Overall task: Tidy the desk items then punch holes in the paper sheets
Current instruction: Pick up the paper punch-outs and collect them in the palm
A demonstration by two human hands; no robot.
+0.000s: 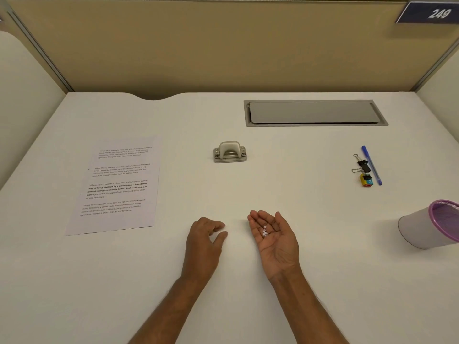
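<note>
**Paper dots in an upturned palm, punch and paper apart on the table**

The paper (116,184) lay flat on the left part of the white table (248,281), slightly askew, with its lower edge nearer the person. It was white and carried four short blocks of printed text, the third partly in bold. Two small dark marks sat near its left edge; whether they were holes could not be told, nor whether it was one sheet or a stack.

The punch (230,152) stood by itself at the middle of the table, well to the right of the paper and beyond both hands. It was small, with a grey metal base and a pale rounded lever on top.

The left hand (205,238) rested palm down on the table, its fingers (218,225) loosely curled and holding nothing. The right hand (275,238) lay just beside it, palm up and cupped, its fingers (258,219) relaxed and slightly bent. A few tiny white paper dots (264,230) sat in the hollow at the base of those fingers.

Far right, a blue pen (371,165) lay in line with two black clips (361,165) and a small yellow, blue and red block (366,180), all close together. Nearer the person, at the right edge, a pale cup (422,227) with a purple mesh inside appeared tilted, its mouth turned to the right.

A grey cover (314,112) was set into the table at the back right. A beige partition (223,45) rose behind, bearing a dark plate (432,13) marked 249.
</note>
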